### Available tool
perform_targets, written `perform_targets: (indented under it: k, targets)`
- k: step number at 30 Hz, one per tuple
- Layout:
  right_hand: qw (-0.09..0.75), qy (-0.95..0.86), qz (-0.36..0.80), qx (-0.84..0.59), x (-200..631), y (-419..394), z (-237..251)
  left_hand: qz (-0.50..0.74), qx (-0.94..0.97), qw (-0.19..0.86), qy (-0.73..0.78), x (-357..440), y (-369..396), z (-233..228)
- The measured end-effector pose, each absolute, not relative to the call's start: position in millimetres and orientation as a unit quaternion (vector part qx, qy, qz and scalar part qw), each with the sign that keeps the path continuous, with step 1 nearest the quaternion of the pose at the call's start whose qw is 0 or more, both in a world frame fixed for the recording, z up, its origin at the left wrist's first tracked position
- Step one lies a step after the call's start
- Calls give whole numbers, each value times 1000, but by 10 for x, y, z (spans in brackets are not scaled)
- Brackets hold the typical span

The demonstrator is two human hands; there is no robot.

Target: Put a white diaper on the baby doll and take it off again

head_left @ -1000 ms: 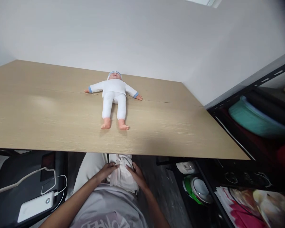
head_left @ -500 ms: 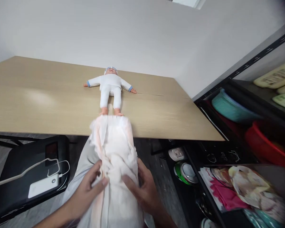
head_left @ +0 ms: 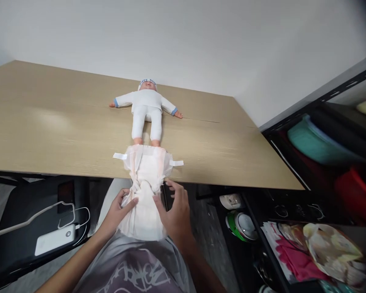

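Note:
An unfolded white disposable diaper (head_left: 149,162) stretches from the table's front edge down toward my lap. Its far end rests on the table with both white side tabs spread outward, and its middle is gathered and wrinkled. At its left edge, my left hand (head_left: 118,209) grips it, thumb on top and fingers partly hidden by the material. My right hand (head_left: 177,211) is at the right edge, fingers apart, the thumb touching the diaper's surface. A baby doll (head_left: 147,103) in white clothes and a cap lies face up beyond, its feet close to the diaper.
The doll lies on a wide wooden table (head_left: 64,134) against a wall. A black stool (head_left: 15,219) at the left holds a white power bank (head_left: 55,240) with a cable. Black shelving at the right carries a teal basin (head_left: 320,140), a red basin (head_left: 354,195) and bagged things.
The diaper has been opened out flatter at its far end, and its side tabs now stick out left and right. My right fingers have loosened from its edge. The view has shifted slightly.

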State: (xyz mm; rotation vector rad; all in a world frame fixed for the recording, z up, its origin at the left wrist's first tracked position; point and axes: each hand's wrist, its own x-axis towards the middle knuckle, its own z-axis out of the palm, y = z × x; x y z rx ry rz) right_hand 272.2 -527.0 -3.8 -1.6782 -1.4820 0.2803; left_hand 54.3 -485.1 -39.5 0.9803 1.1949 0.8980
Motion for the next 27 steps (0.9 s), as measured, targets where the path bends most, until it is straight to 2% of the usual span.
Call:
perform_targets:
  k: [3,6,10,13,17,19,23,27]
  targets:
    - [400,-670,99,-617,2700,-5026,146,375,453,623,516,568,-4893,-335]
    - [318,-747,133,-568,2636,-4558,246,351,513,599,505,487,-4863,-150]
    - [246,-783,136,-555,2601,-4036,136,198,665,569,441,70,-4569,286]
    - [232,-789,135,-553,2626,-3919,-2,165,764,470,410,-219,-4097,596]
    - [233,-791,128,-551,2644,-3950,-97,206,885,190,372,-52,-3209,720]
    - [233,-793,128,-548,2641,-3961,-109,178,926,76,323,246,-2761,687]
    - [237,-792,131,-547,2638,-3956,-101,48,986,-1,157,851,-2115,603]
    - [245,-786,141,-549,2639,-3962,-71,21,997,-6,72,1153,-1836,541]
